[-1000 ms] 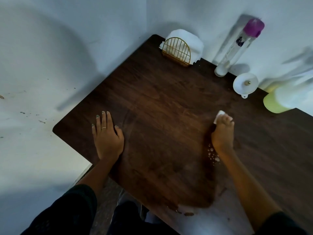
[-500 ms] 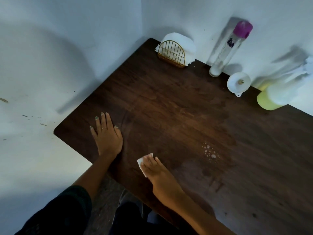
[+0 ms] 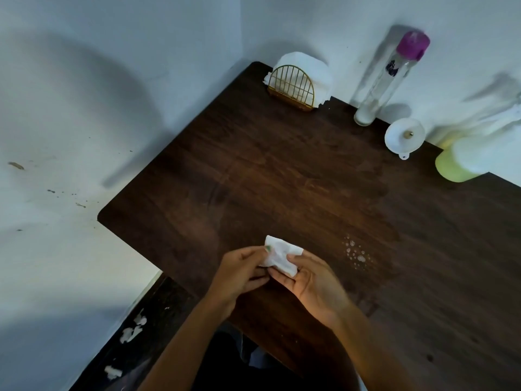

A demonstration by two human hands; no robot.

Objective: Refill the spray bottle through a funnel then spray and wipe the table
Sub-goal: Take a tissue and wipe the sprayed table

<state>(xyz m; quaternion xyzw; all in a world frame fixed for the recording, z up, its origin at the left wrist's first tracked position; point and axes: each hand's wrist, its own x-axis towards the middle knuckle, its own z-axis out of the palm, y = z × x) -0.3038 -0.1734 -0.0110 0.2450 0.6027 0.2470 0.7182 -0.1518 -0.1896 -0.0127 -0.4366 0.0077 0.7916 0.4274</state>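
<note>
**Desk:** What is happening over the dark brown wooden table (image 3: 282, 176)?

**Photographer:** A person is holding a small crumpled white paper tissue (image 3: 280, 256) just above the near edge. The left hand (image 3: 239, 273) is pinching its left side with curled fingers; the right hand (image 3: 314, 280), palm half open, is gripping the right side between thumb and fingers. Both are working the tissue, seemingly refolding it.

**Desk:** So which step?

**Photographer:** Wiping, by my reading. The yellow-green plastic spray bottle (image 3: 462, 162) and the white plastic funnel (image 3: 404, 136) are standing at the far edge by the wall, apart from the hands.

**Desk:** What is next?

**Photographer:** A patch of foamy droplets (image 3: 355, 253) is sitting just right of the hands. A clean face pressed there looks called for.
</note>
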